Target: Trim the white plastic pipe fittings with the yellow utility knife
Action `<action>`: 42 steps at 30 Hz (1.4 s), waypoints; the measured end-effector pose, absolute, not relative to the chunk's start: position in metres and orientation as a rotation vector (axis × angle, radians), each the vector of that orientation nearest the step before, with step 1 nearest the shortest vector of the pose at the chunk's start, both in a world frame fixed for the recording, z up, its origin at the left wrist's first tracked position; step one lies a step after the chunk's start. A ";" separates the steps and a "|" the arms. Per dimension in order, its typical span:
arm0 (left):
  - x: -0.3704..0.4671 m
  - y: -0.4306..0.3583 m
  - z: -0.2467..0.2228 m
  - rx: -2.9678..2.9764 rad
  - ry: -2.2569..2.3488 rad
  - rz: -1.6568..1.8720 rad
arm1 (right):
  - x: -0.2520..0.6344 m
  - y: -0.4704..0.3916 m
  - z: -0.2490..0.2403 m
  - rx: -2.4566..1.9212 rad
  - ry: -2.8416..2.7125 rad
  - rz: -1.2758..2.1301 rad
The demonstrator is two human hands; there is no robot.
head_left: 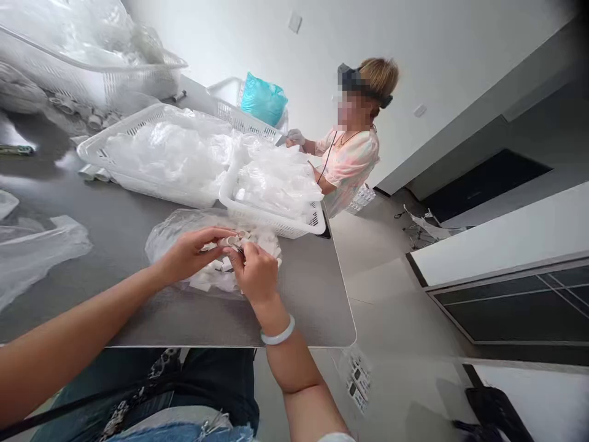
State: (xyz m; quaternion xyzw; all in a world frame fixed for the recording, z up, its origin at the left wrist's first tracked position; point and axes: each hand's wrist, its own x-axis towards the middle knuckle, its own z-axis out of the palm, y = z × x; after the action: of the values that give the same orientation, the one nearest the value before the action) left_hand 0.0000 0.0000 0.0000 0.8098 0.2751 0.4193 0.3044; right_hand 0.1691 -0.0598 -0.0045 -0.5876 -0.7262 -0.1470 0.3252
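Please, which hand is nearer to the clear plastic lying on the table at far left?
Left. The left hand is to the right of the clear plastic; the right hand is farther right.

1 turquoise bag near 1 co-worker; white wall behind.

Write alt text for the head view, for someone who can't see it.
A person's left hand holds a small white part, with the right hand close against it, above a clear bag and white pieces on a gray table. Beyond are white baskets heaped with clear plastic and a co-worker in a pastel top.
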 end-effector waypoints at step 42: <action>-0.001 0.001 -0.009 2.226 0.797 1.414 | 0.163 -0.057 -0.002 -1.649 -1.947 -0.365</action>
State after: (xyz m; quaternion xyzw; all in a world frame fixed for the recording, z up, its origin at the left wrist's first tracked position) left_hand -0.0007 0.0012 -0.0091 0.7930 0.2839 0.5037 0.1921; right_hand 0.1633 -0.0567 -0.0024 -0.6143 -0.7257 -0.1361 0.2783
